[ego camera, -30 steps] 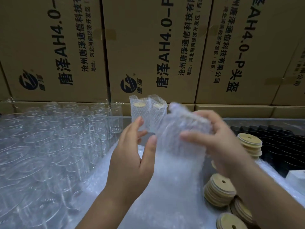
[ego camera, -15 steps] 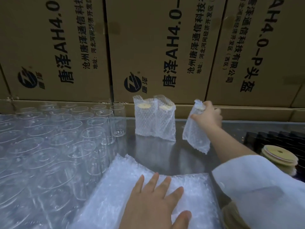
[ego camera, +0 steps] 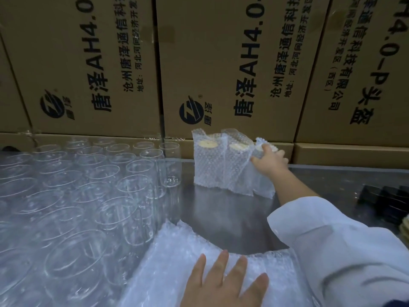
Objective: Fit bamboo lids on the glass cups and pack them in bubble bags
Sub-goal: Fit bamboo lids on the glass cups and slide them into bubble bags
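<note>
Three bubble-bagged cups stand in a row at the back of the steel table. My right hand (ego camera: 269, 160) reaches far forward and grips the top of the rightmost bagged cup (ego camera: 263, 185), which touches the middle bagged cup (ego camera: 238, 167). The left bagged cup (ego camera: 208, 165) shows its bamboo lid through the bag. My left hand (ego camera: 221, 284) lies flat with spread fingers on the stack of empty bubble bags (ego camera: 174, 262) at the near edge. Several bare glass cups (ego camera: 124, 191) fill the left side.
A wall of printed cardboard boxes (ego camera: 221, 63) closes off the back. The bare steel table (ego camera: 221, 213) shows between the bags and the packed cups. Black items (ego camera: 385, 202) sit at the right edge, with a sliver of bamboo lids (ego camera: 405, 227) beside them.
My right hand carried the newly bagged cup forward and set it down beside the two packed ones. My left hand let go of the bag and dropped flat onto the bubble-bag stack.
</note>
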